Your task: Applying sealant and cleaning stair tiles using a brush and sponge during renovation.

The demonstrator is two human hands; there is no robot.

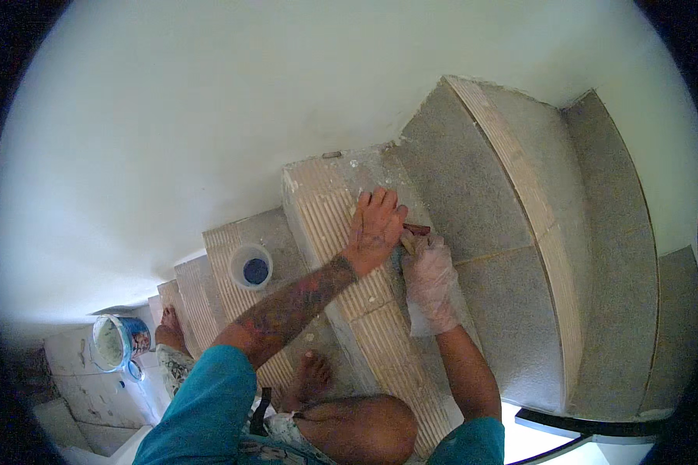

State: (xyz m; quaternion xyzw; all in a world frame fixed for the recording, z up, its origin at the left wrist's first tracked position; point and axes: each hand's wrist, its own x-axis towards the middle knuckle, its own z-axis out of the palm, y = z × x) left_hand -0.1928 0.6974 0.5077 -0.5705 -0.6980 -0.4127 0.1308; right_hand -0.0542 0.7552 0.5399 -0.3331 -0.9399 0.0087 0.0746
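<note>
Small reddish-brown piece (417, 229): showing between both hands, by the back edge of the stair tread (318, 203), near the foot of the tiled riser (488, 201). Going from the left: finding a white-and-blue bucket (141, 335) at the bottom of the stairs, then a translucent cup (239, 262) with dark blue inside, standing at the inner margin of the ribbed front strip on the next lower step. Farther right, laying the bare left hand (376, 229) over the tread, toward its wall-side end, fingers bent and slightly apart, not being able to tell any hold beneath. Just beside, curling the right hand (429, 271), in thin clear plastic, seemingly closing its fingertips on the piece. Apparently working along the joint between tread and riser, bracing with the left. As a judgement, calling next for keeping the pinch firm, staying close to the corner and pressing lightly.
</note>
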